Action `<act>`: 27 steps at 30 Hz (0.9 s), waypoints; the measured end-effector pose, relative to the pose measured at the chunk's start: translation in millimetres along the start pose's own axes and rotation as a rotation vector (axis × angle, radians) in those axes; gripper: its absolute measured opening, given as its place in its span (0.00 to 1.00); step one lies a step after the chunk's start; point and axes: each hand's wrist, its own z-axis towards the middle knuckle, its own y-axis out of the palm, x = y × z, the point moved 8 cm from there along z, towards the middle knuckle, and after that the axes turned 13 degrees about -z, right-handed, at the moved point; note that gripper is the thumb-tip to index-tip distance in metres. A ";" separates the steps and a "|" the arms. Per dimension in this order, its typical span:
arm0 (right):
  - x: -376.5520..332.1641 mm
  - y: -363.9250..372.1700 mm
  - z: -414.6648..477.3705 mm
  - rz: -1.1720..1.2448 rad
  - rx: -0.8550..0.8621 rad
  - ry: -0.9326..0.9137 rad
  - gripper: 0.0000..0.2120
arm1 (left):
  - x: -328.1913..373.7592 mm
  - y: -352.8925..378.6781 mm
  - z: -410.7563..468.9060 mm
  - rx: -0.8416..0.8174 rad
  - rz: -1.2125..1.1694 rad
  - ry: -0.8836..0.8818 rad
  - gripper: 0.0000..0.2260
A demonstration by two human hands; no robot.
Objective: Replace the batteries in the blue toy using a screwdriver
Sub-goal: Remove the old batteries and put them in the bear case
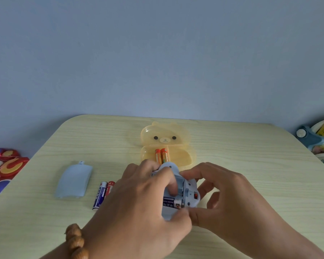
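The blue toy [190, 191] is held between both hands above the table's near middle, its battery bay facing up with one dark blue battery [169, 201] lying in it. My left hand [138, 199] grips the toy's left side, a finger pressed into the bay. My right hand [230, 197] holds the toy's right side, thumb at the bay's lower edge. The toy's pale blue cover [74, 182] lies flat to the left. Two loose batteries [103, 194], one blue and one red, rest beside my left hand. No screwdriver is in view.
An open yellow bear-shaped case [185, 144] with two orange batteries [162, 156] sits just behind the toy. The light wooden table [251, 157] ends at a blue wall. Colourful items [4, 169] lie off the left edge; more clutter [320, 137] sits at the far right.
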 end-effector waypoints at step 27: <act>-2.4 2.2 2.8 0.059 -0.031 -0.007 0.24 | -69.8 -40.1 46.4 0.056 -0.644 -0.153 0.19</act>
